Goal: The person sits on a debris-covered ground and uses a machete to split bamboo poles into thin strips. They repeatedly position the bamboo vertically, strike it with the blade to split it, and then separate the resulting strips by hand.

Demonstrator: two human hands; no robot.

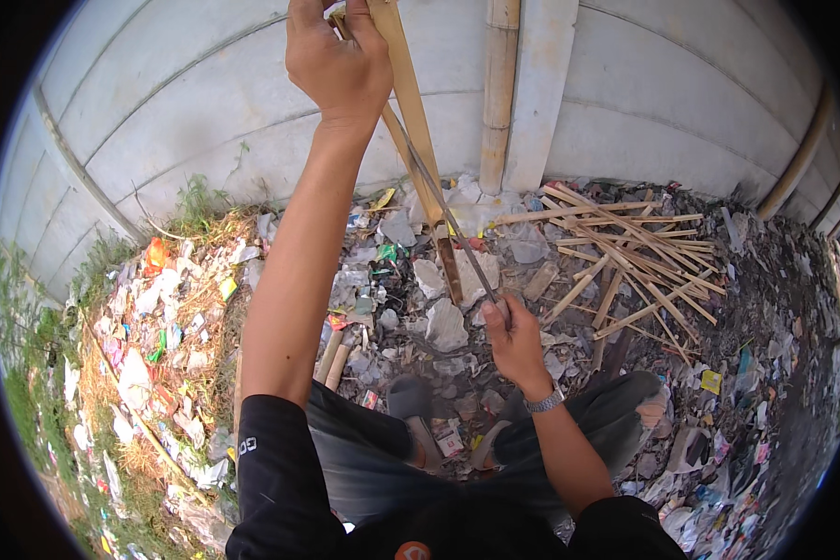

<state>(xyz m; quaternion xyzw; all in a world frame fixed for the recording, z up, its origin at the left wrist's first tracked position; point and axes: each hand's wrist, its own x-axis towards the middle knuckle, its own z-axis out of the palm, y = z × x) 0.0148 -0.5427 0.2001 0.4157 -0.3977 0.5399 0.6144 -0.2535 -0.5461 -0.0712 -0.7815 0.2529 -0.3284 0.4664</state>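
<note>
**Bamboo strip held upright over a littered yard**

The left hand [338, 58] is raised high at the far top of the view, fingers wrapped shut around the upper end of a long bamboo strip [411, 103]. The strip's long axis runs steeply, from the top centre down and slightly right, its lower end [450, 266] pointing at the rubble on the ground just beyond the feet. The right hand [511, 336], lower and nearer, with a metal wristwatch [543, 402] on the wrist, is closed in a grip on the handle of a thin dark blade [443, 210]. The blade slants up and left from that hand and lies against the strip along its lower half.

Against the grey concrete wall [644, 103] leans a thick bamboo pole [499, 93], just right of the strip. On the far right lies a heap of split bamboo slats [625, 252], crossing each other. Litter covers the ground: white and pink wrappers beside an orange packet [156, 254] on the left, a small yellow square packet [711, 381] on the right, and pale torn plastic near right.
</note>
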